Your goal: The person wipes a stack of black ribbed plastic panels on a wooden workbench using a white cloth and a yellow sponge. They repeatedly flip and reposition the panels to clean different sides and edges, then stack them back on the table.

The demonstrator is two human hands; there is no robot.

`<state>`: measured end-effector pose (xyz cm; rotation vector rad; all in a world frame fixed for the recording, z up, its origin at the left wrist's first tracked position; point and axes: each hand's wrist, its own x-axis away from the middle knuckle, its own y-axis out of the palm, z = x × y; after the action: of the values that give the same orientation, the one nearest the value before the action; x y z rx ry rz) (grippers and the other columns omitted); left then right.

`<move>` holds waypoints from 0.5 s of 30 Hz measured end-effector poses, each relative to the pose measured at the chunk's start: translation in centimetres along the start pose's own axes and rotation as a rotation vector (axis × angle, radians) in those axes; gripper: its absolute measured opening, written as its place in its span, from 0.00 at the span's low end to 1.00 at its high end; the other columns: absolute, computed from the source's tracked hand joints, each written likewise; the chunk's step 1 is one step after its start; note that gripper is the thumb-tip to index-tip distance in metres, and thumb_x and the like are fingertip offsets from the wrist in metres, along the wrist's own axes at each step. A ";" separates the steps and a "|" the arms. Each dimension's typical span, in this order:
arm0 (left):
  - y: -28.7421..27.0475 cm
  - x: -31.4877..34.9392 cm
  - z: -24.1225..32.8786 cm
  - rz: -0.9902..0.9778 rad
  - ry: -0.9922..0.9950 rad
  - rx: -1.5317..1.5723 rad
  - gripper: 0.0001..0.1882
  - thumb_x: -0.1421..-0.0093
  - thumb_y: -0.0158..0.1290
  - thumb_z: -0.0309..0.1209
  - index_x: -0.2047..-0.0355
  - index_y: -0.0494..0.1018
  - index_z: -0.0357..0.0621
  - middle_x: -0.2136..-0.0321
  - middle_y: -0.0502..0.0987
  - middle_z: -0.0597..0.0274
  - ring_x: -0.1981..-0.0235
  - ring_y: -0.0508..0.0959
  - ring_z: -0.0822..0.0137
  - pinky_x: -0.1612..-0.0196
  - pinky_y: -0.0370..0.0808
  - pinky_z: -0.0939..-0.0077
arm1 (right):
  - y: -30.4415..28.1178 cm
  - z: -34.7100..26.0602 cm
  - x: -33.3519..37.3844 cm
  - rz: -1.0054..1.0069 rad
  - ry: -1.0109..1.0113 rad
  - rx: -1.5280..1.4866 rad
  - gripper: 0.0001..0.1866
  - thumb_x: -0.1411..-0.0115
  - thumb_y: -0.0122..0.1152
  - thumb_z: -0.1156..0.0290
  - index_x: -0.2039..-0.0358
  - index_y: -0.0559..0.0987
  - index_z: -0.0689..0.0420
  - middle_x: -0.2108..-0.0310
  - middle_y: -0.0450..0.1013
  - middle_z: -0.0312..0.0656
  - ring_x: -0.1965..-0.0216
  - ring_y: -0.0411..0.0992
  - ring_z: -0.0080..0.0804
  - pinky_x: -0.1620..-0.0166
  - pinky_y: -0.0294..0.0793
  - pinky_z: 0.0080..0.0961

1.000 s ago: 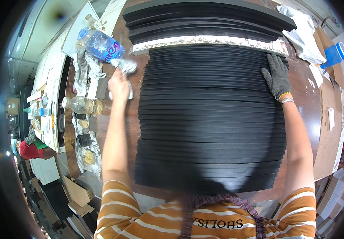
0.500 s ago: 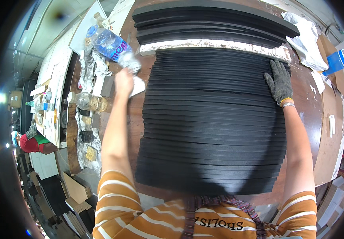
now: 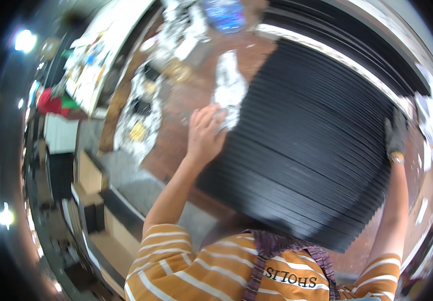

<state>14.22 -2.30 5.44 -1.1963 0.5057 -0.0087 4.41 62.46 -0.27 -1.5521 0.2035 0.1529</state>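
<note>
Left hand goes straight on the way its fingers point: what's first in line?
Most likely the white crumpled cloth, just beyond the left hand and beside the black strips. Blur and overlap leave unclear whether the fingertips touch it.

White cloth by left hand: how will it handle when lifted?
Probably floppy: the white cloth looks rumpled, with an uneven outline. Likely light, since it resembles thin fabric. Unlikely to roll, as it lies spread on the brown table.
</note>
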 end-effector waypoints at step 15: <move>-7.6 16.0 -25.3 0.214 -0.629 -0.300 0.25 0.51 0.66 0.30 0.52 0.75 0.36 0.48 0.77 0.39 0.44 0.74 0.40 0.38 0.69 0.53 | -6.9 -6.6 11.2 -0.054 -0.155 -0.102 0.32 0.28 0.52 0.57 0.28 0.62 0.55 0.26 0.54 0.52 0.25 0.49 0.50 0.25 0.46 0.42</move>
<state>20.82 -31.86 -0.51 -1.3487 0.0749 0.6269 16.63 55.46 3.88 -1.6374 0.0321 0.2435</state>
